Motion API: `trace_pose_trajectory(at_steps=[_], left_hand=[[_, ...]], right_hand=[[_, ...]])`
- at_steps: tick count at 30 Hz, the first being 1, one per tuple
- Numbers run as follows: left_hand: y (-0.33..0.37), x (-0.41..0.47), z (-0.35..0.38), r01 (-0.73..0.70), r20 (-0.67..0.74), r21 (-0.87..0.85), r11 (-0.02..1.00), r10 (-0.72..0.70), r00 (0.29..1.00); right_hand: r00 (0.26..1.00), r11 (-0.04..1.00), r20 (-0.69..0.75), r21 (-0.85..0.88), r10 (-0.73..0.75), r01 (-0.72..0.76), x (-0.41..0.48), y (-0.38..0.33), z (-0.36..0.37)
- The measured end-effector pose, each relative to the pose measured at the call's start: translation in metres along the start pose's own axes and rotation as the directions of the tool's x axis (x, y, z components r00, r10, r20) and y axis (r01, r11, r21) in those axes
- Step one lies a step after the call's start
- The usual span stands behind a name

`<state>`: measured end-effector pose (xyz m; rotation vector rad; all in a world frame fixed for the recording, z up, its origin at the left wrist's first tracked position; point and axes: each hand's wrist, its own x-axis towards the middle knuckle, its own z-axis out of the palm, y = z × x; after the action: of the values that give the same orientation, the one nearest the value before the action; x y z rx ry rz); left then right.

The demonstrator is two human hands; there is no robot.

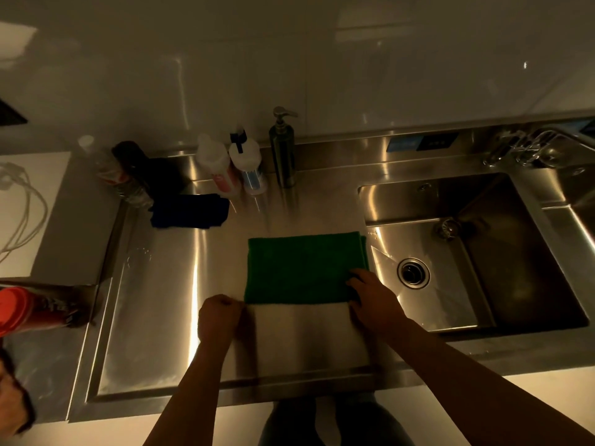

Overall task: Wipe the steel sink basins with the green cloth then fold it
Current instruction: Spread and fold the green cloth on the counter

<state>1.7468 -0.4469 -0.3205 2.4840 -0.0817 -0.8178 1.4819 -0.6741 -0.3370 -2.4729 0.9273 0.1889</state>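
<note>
Head camera view: the green terry cloth [299, 268] lies flat as a neat rectangle on the brushed steel drainboard [180, 284], just left of the square steel sink basin [483, 252], its right edge reaching the basin's rim. It sits on the dry flat surface rather than in the basin, which suits folding, so the wiping looks finished and the folding under way.

The left hand [219, 315] is curled into a loose fist at the cloth's near left corner; whether it pinches the corner or only rests beside it I cannot tell. The right hand [373, 300] lies on the near right corner with fingers spread downward, seemingly pinning or gripping that edge. Holding both near corners likely sets up lifting the near edge over toward the far one.

Far left, a dark blue folded cloth [190, 210], two white plastic bottles [231, 162] and a steel pump dispenser [283, 146] stand well clear of the work.
</note>
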Motion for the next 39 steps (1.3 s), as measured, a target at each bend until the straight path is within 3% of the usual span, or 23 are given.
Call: trace_pose_trajectory(at_steps=[3, 6, 8, 12, 17, 27, 33, 39], left_hand=[[0.003, -0.019, 0.012, -0.177, -0.109, 0.128, 0.976, 0.191, 0.975], [0.001, -0.05, 0.036, -0.506, 0.019, 0.15, 0.85, 0.509, 0.861], [0.0, -0.067, 0.053, -0.625, 0.103, 0.212, 0.751, 0.619, 0.778], [-0.002, -0.091, 0.074, -0.603, 0.157, 0.211, 0.769, 0.582, 0.798], [-0.015, -0.085, 0.081, -0.591, 0.242, 0.454, 0.666, 0.546, 0.802], [0.005, -0.081, 0.104, -0.454, 0.186, 0.434, 0.778, 0.416, 0.89], [0.005, -0.068, 0.101, -0.481, 0.235, 0.478, 0.735, 0.421, 0.876], [0.036, -0.036, 0.089, -0.644, 0.411, 0.461, 0.611, 0.496, 0.765]], right_hand=[[1.0, 1.0, 0.0, -0.013, -0.003, 0.003, -0.015, -0.003, 0.007], [0.999, 0.997, 0.04, -0.072, 0.027, -0.024, -0.032, -0.011, 0.018], [0.992, 0.989, 0.103, -0.137, 0.068, -0.054, -0.046, -0.02, 0.028], [0.989, 0.987, 0.144, -0.159, 0.029, -0.006, -0.065, -0.037, 0.037], [0.983, 0.974, 0.114, -0.16, -0.14, 0.158, -0.035, -0.039, 0.014], [0.846, 0.806, 0.389, -0.324, -0.364, 0.495, 0.079, -0.067, -0.009], [0.837, 0.826, 0.442, -0.302, -0.322, 0.477, 0.092, -0.057, -0.015], [0.936, 0.936, 0.313, -0.252, -0.161, 0.246, 0.073, -0.035, -0.018]])
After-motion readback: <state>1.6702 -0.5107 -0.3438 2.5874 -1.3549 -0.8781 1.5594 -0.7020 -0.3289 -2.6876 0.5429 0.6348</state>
